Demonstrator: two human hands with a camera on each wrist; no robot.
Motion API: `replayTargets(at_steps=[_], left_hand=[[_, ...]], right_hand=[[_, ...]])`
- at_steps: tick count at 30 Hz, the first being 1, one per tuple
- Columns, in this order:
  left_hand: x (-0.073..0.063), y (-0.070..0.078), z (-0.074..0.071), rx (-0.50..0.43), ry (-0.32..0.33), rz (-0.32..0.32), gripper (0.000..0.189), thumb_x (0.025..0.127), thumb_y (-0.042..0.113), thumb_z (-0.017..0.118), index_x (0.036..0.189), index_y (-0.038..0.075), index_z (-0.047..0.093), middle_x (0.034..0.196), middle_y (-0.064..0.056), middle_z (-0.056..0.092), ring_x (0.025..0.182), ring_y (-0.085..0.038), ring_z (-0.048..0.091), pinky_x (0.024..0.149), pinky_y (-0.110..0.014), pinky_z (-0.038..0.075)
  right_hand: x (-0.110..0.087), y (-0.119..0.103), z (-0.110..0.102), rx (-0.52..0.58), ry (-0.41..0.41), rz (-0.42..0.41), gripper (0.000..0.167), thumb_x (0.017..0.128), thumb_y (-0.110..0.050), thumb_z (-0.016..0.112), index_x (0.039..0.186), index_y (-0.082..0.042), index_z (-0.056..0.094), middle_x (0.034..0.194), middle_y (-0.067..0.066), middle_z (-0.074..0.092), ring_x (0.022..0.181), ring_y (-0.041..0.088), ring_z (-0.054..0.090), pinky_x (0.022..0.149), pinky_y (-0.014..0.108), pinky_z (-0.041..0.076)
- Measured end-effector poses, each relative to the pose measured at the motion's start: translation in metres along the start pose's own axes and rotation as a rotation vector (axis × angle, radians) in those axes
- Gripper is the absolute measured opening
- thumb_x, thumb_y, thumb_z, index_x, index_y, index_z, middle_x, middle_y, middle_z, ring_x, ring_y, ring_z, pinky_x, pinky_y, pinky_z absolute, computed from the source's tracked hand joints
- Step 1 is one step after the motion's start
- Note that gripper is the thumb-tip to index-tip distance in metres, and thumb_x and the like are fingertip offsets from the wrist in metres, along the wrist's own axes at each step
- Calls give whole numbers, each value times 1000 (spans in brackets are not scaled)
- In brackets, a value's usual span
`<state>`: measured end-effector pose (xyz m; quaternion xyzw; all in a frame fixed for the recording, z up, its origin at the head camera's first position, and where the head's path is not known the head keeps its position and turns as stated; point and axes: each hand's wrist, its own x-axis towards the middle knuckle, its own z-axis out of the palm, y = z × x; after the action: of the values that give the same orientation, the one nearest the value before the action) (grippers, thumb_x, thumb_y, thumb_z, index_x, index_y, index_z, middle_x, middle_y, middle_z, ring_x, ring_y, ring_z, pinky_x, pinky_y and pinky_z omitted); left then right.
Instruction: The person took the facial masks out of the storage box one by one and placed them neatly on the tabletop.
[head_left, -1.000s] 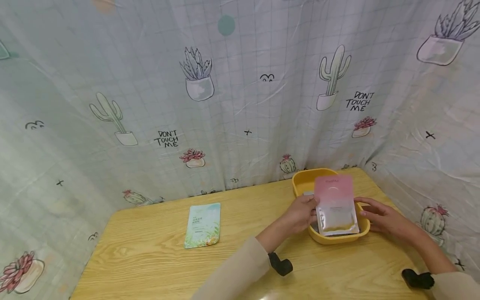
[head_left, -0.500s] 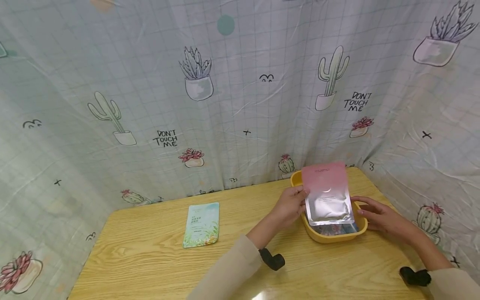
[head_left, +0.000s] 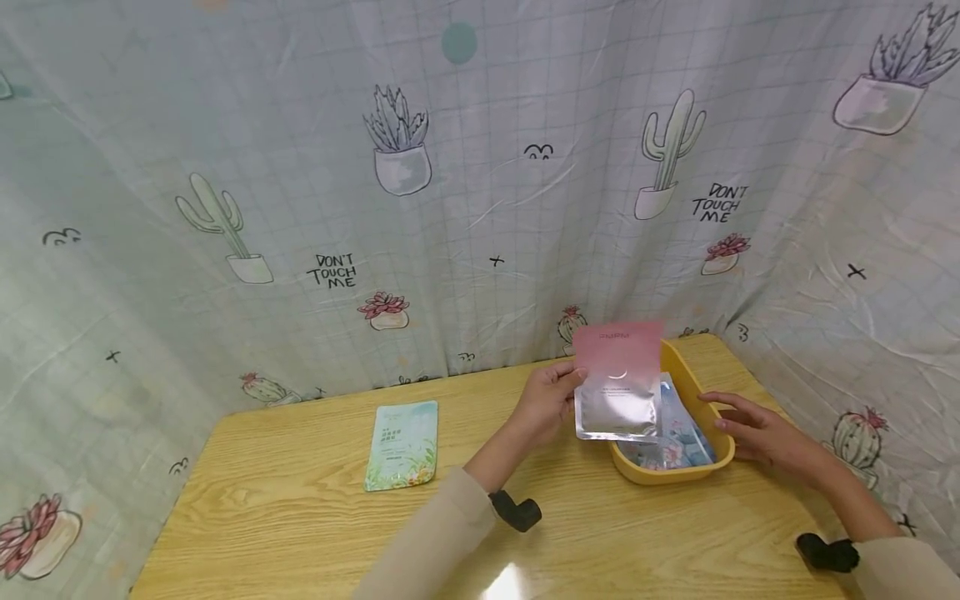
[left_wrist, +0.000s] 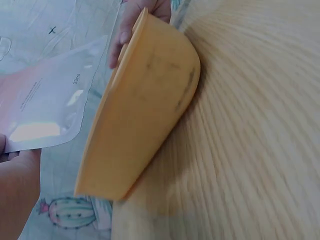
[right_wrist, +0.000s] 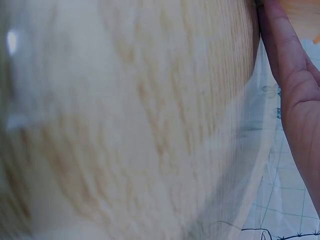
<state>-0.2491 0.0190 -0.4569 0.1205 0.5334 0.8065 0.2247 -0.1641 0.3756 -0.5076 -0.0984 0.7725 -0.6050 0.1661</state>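
DESK: Where does the pink pouch sit as you hold it?

FIELD: In the air, at the left side of the yellow tub, its pink top and silver lower half turned toward you. From your head camera it covers part of the tub; from your left wrist, a gap shows between the two.

DESK: And the grip?

FIELD: Your left hand pinches the pouch by its left edge, thumb on the front, the other fingers partly hidden behind.

DESK: Your right hand?

FIELD: At the tub's right rim, fingers loosely extended, index finger and thumb apart and resting by the edge. You cannot tell from here how firmly they press.

DESK: What lies inside the tub?

FIELD: A blue pouch with a floral print, partly covered from your view; how many lie beneath it, you cannot tell.

DESK: Elsewhere before you?

FIELD: A green pouch lies flat on the wood-grain table, left of your left hand and well apart from the tub. Behind it all hangs a curtain printed with potted cacti and the words "Don't touch me."
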Motion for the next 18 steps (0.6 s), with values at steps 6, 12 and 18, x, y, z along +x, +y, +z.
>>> replayTargets(at_steps=[6,12,18], left_hand=[[-2,8,-20,47,76,31,29,105,5,55,125,-15,61,94,-5,67,81,-9,62,67,-19,55],[-6,19,-38,86,147,28,30,106,8,54,125,-14,61,92,-4,65,78,-8,60,66,-18,53],[-14,25,-58,124,171,42,31,107,11,54,128,-12,61,94,-4,64,74,-7,53,59,-15,45]], right_hand=[[3,1,0,-1,28,37,51,111,-19,46,158,-12,29,134,-24,43,116,-7,56,91,30,57],[4,-1,1,-12,33,48,52,111,-21,46,159,-11,29,137,-17,43,115,-6,57,91,32,58],[2,-2,1,-19,29,64,52,111,-22,46,159,-12,28,136,-19,44,115,-7,56,91,31,57]])
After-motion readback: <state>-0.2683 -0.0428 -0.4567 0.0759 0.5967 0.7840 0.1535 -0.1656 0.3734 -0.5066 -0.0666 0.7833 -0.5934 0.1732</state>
